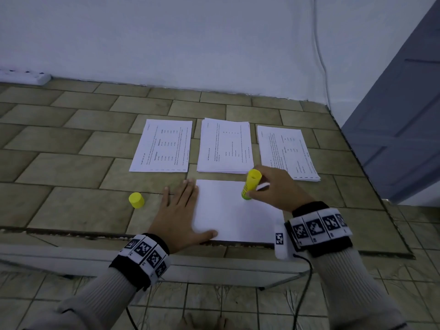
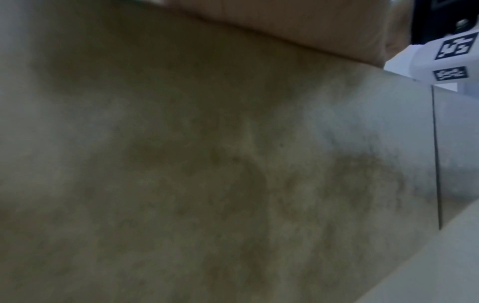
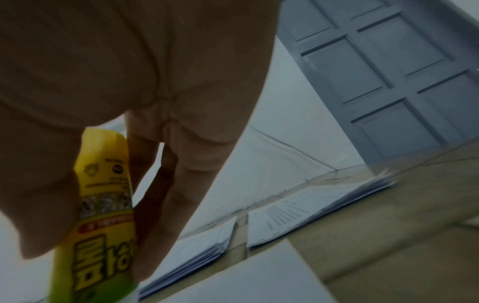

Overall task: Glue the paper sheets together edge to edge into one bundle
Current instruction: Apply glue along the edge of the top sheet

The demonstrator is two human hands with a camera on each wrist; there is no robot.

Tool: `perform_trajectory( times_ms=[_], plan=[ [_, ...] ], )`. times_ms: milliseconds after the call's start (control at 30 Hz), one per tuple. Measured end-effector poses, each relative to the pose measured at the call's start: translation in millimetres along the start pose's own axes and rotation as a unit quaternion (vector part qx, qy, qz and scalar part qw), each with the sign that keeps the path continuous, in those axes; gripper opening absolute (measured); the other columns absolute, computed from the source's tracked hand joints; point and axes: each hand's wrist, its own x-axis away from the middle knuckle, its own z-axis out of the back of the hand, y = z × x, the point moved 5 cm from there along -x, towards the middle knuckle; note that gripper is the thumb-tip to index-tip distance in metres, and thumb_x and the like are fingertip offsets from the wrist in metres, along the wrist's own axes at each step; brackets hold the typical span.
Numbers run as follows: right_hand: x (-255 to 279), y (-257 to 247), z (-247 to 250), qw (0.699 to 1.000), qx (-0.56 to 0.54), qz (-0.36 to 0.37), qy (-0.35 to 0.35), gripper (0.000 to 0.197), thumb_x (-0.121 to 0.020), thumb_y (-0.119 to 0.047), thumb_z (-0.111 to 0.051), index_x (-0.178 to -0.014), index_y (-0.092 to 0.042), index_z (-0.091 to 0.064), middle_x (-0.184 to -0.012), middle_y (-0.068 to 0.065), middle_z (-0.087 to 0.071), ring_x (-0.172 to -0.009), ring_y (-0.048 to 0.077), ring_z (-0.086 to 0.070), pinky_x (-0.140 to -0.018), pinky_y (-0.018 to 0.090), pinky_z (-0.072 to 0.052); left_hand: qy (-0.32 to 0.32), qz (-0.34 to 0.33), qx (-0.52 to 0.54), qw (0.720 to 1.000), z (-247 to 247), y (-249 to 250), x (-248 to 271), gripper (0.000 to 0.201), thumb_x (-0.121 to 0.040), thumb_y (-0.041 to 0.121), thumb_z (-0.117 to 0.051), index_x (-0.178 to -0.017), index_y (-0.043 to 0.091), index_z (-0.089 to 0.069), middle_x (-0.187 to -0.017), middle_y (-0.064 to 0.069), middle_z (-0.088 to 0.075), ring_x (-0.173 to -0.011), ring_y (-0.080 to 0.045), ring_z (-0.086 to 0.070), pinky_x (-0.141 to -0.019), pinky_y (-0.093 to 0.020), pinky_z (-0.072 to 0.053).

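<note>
Pressing flat on the left edge of a blank white sheet (image 1: 234, 210), left hand (image 1: 181, 213) spread wide with fingers straight and thumb lying along the sheet's near edge, gripping nothing. Lying on a table (image 1: 71, 163) covered in a tan brick-tile pattern, near its front edge. Curled around a yellow glue stick (image 1: 250, 185), right hand (image 1: 273, 186) with thumb and fingers wrapped about the tube, lower green end set down on the sheet close to its far edge, tube leaning slightly away. Seen from the right wrist: same glue stick (image 3: 103, 215) clamped between thumb and fingers (image 3: 186, 184), printed label with bold black characters facing the lens, blank sheet (image 3: 246, 276) below.

Standing alone on the table, well left of the left hand, the yellow cap (image 1: 136, 200), apart from everything. Ranged in a row beyond the blank sheet, three stacks of printed pages: left stack (image 1: 163, 146), middle stack (image 1: 225, 146) and right stack (image 1: 285, 152), each separate from its neighbour, the right hand partly overlapping the near corners of the middle and right ones in the head view. From the left wrist, little but blurred tan table surface (image 2: 207, 164) and the underside of the hand.

Strapped on both wrists, black-and-white marker bands (image 1: 319, 227) over grey ribbed sleeves. Behind, a pale wall, a white power strip (image 1: 23, 77) at far left, a grey panelled door (image 1: 400, 110) at right.
</note>
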Motion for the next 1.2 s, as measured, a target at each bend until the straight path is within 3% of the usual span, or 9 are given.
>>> perform_trajectory(
  times_ms=[100,167,300,400,533,800,933,1067,1200],
  plan=[
    [28,3,6,0.999,0.009,-0.027,-0.026,0.015,-0.075,-0.012,-0.078,-0.088,-0.016,-0.072,-0.093,-0.012,-0.070,-0.086,0.002,-0.065,-0.074,0.016,-0.053,-0.008,0.003,-0.011,1.000,0,0,0,0.135,-0.056,0.098,0.006,-0.155,0.006,-0.003,-0.162,-0.008,0.011,-0.148,-0.019,0.015,-0.119,-0.057,0.003],
    [44,6,12,0.999,0.003,-0.041,-0.026,0.021,-0.074,-0.009,-0.077,-0.092,-0.018,-0.071,-0.090,-0.012,-0.070,-0.083,0.001,-0.065,-0.070,0.011,-0.049,-0.016,0.005,-0.019,1.000,0,0,0,0.136,-0.054,0.097,0.010,-0.155,0.007,0.001,-0.162,-0.008,0.014,-0.147,-0.018,0.018,-0.118,-0.057,0.004],
    [70,12,23,0.997,0.007,-0.065,-0.037,0.026,-0.073,-0.011,-0.079,-0.093,-0.026,-0.070,-0.089,-0.012,-0.070,-0.084,0.003,-0.065,-0.071,0.016,-0.053,-0.009,0.004,-0.018,1.000,0,0,0,0.135,-0.055,0.097,0.008,-0.155,0.006,-0.003,-0.162,-0.008,0.012,-0.148,-0.020,0.014,-0.118,-0.057,0.004],
    [80,17,27,0.996,0.012,-0.082,-0.038,0.028,-0.071,-0.014,-0.080,-0.092,-0.030,-0.070,-0.089,-0.014,-0.071,-0.086,0.005,-0.067,-0.079,0.027,-0.056,-0.001,0.000,-0.012,1.000,-1,0,-1,0.135,-0.057,0.098,0.005,-0.155,0.005,-0.005,-0.162,-0.008,0.010,-0.149,-0.020,0.012,-0.119,-0.057,0.003],
    [84,18,26,0.996,-0.003,-0.077,-0.035,0.028,-0.071,-0.013,-0.081,-0.092,-0.027,-0.071,-0.089,-0.011,-0.071,-0.086,0.009,-0.067,-0.080,0.032,-0.057,-0.007,0.000,-0.021,1.000,-2,0,-1,0.134,-0.057,0.098,0.007,-0.155,0.006,0.000,-0.161,-0.007,0.015,-0.148,-0.019,0.016,-0.118,-0.056,0.005],
    [53,14,33,0.997,0.056,-0.052,-0.013,0.024,-0.072,-0.013,-0.080,-0.093,-0.020,-0.071,-0.091,-0.008,-0.070,-0.084,0.002,-0.063,-0.072,0.011,-0.050,0.002,-0.004,-0.014,1.000,-1,0,-1,0.135,-0.057,0.098,0.005,-0.154,0.006,-0.002,-0.161,-0.008,0.013,-0.147,-0.019,0.015,-0.118,-0.057,0.003],
    [25,26,43,0.994,0.082,-0.065,0.031,0.020,-0.074,-0.010,-0.078,-0.092,-0.013,-0.069,-0.090,0.001,-0.071,-0.086,0.014,-0.065,-0.075,0.029,-0.055,0.006,-0.007,-0.013,1.000,-3,-2,-1,0.133,-0.059,0.098,0.001,-0.155,0.005,-0.004,-0.162,-0.008,0.011,-0.148,-0.020,0.012,-0.118,-0.058,0.001],
    [5,35,46,0.992,0.077,-0.065,0.070,0.016,-0.073,-0.008,-0.077,-0.085,-0.009,-0.067,-0.092,-0.001,-0.070,-0.085,0.015,-0.066,-0.074,0.020,-0.054,0.017,-0.011,-0.012,1.000,-5,-2,-1,0.131,-0.063,0.098,-0.003,-0.154,0.004,-0.009,-0.162,-0.009,0.006,-0.149,-0.021,0.007,-0.118,-0.059,-0.002],
    [0,37,48,0.987,0.097,-0.086,0.091,0.028,-0.073,-0.011,-0.079,-0.096,-0.009,-0.063,-0.097,0.002,-0.067,-0.084,0.015,-0.064,-0.075,0.027,-0.054,0.010,-0.009,-0.010,1.000,-3,-2,-1,0.132,-0.061,0.098,-0.001,-0.154,0.005,-0.006,-0.162,-0.008,0.009,-0.149,-0.020,0.010,-0.118,-0.058,0.000]
  ],
)
